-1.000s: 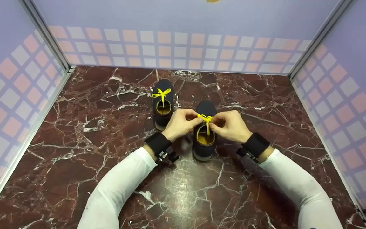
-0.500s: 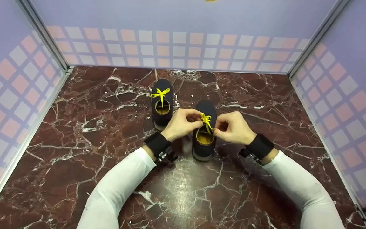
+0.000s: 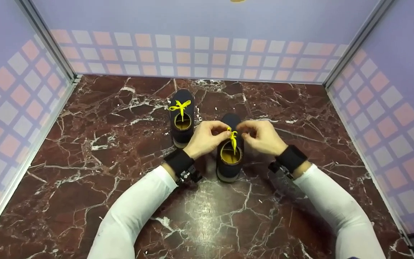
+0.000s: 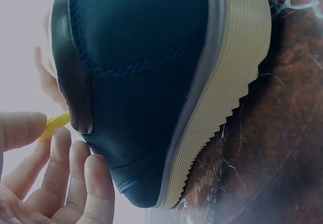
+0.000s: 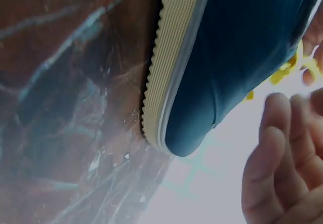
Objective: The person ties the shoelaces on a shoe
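I see two small shoes on the surface [image 3: 84,172], which is dark red marble with white veins and a glossy shine. Both shoes are of dark navy cloth, with a rounded toe and a yellow lining inside the opening. From the wrist views, the near shoe [image 3: 230,163] has a cream rubber sole with fine ribs along its edge and stitched seams at the heel. The far shoe [image 3: 182,118] stands just to the left and a little further back, apart from the near one, and its yellow lace is tied in a bow [image 3: 180,106].

The near shoe stands between my two hands. Its lace [image 3: 233,138], flat and bright yellow, sits at the top of the opening. My left hand [image 3: 207,138] pinches the lace from the left side with thumb and finger; the other fingers are curled beside the heel. My right hand [image 3: 261,136] is at the right side of the lace with fingers bent, but I cannot tell if its grip really holds the lace.

I wear white sleeves and one black band on each wrist, two in total.
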Motion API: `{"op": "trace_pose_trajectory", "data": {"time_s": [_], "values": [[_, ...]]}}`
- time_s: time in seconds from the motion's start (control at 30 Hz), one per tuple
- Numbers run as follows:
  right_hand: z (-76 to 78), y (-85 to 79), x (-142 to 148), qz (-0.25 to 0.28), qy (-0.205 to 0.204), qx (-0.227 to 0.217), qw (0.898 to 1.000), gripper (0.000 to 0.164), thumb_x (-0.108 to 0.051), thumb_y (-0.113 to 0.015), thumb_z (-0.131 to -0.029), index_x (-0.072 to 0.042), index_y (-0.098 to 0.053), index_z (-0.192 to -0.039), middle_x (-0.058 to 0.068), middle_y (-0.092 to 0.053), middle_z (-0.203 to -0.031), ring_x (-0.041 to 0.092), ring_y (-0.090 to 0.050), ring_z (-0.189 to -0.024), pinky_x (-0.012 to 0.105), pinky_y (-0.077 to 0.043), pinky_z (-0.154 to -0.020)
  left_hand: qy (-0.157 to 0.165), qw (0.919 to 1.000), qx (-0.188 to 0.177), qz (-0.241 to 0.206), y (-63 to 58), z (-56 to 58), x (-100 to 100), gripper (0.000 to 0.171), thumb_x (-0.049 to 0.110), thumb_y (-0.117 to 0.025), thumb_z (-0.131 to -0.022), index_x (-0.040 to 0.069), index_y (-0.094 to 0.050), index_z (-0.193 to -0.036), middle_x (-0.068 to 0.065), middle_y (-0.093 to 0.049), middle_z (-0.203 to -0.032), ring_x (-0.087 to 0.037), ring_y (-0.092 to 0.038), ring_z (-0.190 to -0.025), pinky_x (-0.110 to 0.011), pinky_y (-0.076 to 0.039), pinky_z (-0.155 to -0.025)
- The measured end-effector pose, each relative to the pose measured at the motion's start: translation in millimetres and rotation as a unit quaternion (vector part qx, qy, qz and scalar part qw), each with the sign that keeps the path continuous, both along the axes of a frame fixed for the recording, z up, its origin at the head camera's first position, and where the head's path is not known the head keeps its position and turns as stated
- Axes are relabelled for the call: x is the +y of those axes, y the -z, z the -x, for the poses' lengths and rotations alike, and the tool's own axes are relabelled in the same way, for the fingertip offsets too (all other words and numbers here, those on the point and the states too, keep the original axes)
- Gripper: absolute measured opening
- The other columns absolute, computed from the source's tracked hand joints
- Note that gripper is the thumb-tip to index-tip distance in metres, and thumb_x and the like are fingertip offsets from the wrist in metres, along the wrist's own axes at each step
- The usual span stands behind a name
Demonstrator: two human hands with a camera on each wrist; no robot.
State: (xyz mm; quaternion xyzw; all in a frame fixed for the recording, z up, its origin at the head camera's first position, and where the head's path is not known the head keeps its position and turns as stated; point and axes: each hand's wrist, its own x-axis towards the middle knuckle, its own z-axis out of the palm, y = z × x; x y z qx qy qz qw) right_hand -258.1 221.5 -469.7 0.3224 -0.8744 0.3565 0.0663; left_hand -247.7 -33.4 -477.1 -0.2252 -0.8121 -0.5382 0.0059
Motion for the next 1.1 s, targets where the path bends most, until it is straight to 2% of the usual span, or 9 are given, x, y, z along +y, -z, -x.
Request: {"op": "trace_pose_trajectory", "data": {"time_s": [0.13,0.23,0.37,0.5,0.63,0.73,0.87,0.97,1.1], "values": [[14.9,1.7,-4,-0.052,-0.06,0.012,0.997,0.049,0.004,-0.072,-0.089,-0.007,-0.08,-0.136,0.015,-0.077,-0.107,0.022,-0.068,-0.082,0.031,-0.056,-0.075,-0.002,1.0,-0.002,-0.004,0.6,0.6,-1,0.02,0.015,-0.077,-0.1,0.006,-0.085,-0.116,-0.008,-0.087,-0.111,-0.015,-0.076,-0.094,-0.023,-0.056,-0.087],[21.4,2.8,-6,-0.071,-0.086,0.014,0.994,0.039,0.002,-0.077,-0.093,-0.008,-0.083,-0.13,0.015,-0.077,-0.109,0.025,-0.07,-0.083,0.032,-0.058,-0.075,0.002,1.0,-0.007,-0.002,0.5,1.3,-2,0.019,0.015,-0.076,-0.099,0.007,-0.085,-0.114,-0.008,-0.087,-0.11,-0.01,-0.073,-0.09,-0.021,-0.056,-0.084],[22.7,2.4,-3,-0.055,-0.071,0.007,0.996,0.016,-0.001,-0.082,-0.097,-0.007,-0.086,-0.111,0.013,-0.079,-0.104,0.02,-0.068,-0.082,0.028,-0.055,-0.074,0.012,0.9999,-0.008,-0.003,-0.1,2.5,-3,0.02,0.013,-0.074,-0.1,0.007,-0.085,-0.115,-0.009,-0.087,-0.109,-0.009,-0.071,-0.086,-0.02,-0.055,-0.079],[19.3,0.6,0,-0.017,-0.052,-0.056,0.997,0.005,-0.004,-0.081,-0.1,-0.006,-0.084,-0.104,0.013,-0.083,-0.098,0.018,-0.068,-0.079,0.021,-0.052,-0.072,0.024,0.9992,-0.025,-0.021,-0.8,3.1,-3,0.024,0.008,-0.069,-0.1,0.005,-0.086,-0.116,-0.011,-0.086,-0.103,-0.025,-0.075,-0.085,-0.018,-0.054,-0.072],[17.4,0.5,2,0.052,-0.055,-0.149,0.986,0.006,-0.002,-0.078,-0.102,0.002,-0.083,-0.105,0.023,-0.083,-0.094,0.021,-0.076,-0.074,0.02,-0.059,-0.066,0.023,0.9976,-0.052,-0.041,-3.8,2.1,-2,0.025,0.008,-0.064,-0.1,0.007,-0.087,-0.11,-0.011,-0.083,-0.093,-0.038,-0.077,-0.084,-0.019,-0.057,-0.068],[17.8,1.7,2,0.095,-0.058,-0.185,0.976,0.008,0.002,-0.076,-0.102,0.008,-0.081,-0.105,0.031,-0.08,-0.094,0.014,-0.076,-0.071,0.022,-0.061,-0.063,0.011,0.9984,-0.052,-0.022,-6.6,2.1,0,0.018,0.021,-0.072,-0.103,0.012,-0.087,-0.104,-0.006,-0.083,-0.089,-0.029,-0.077,-0.08,-0.021,-0.058,-0.069],[17.9,1.2,2,0.118,-0.053,-0.187,0.974,0.008,0.006,-0.074,-0.1,0.01,-0.08,-0.104,0.033,-0.078,-0.092,0.004,-0.072,-0.069,0.02,-0.059,-0.063,0.004,0.9991,-0.022,0.036,-10.3,3.2,2,0.019,0.037,-0.084,-0.1,0.018,-0.088,-0.098,0.0,-0.085,-0.092,-0.013,-0.074,-0.081,-0.022,-0.055,-0.074],[17.1,-1.5,2,0.114,-0.043,-0.177,0.977,0.007,0.005,-0.076,-0.099,0.008,-0.082,-0.103,0.03,-0.079,-0.091,0.003,-0.07,-0.069,0.016,-0.057,-0.064,0.01,0.9981,-0.009,0.061,-11.9,4.1,1,0.017,0.032,-0.085,-0.099,0.016,-0.088,-0.098,-0.002,-0.086,-0.094,-0.008,-0.07,-0.08,-0.022,-0.053,-0.075],[15.4,-7.0,1,0.096,-0.024,-0.152,0.984,0.006,0.002,-0.079,-0.098,0.003,-0.084,-0.101,0.025,-0.081,-0.09,0.002,-0.069,-0.07,0.014,-0.054,-0.064,0.024,0.9979,-0.026,0.055,-11.8,5.7,-4,0.013,0.023,-0.084,-0.1,0.01,-0.086,-0.1,-0.006,-0.084,-0.09,-0.004,-0.068,-0.071,-0.019,-0.053,-0.068]]}}
